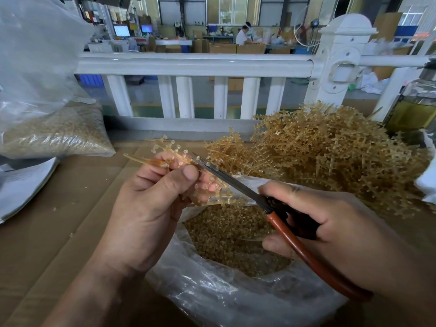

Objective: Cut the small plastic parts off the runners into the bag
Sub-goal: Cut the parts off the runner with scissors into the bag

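My left hand [151, 197] pinches a bundle of amber translucent runners [172, 159] with small round parts on their tips, held above the open clear plastic bag [212, 293]. My right hand [330, 223] grips scissors [238, 185] with reddish-brown handles. The blades point up and left, and their tips lie against the runners near my left thumb. Inside the bag lies a mass of small tan cut parts [231, 237].
A big heap of uncut amber runners [330, 156] sits at the right on the cardboard-covered table [59, 208]. A second filled bag [54, 128] stands at the left, papers below it. A white railing [193, 64] runs behind; a bottle of yellowish liquid [412, 107] is far right.
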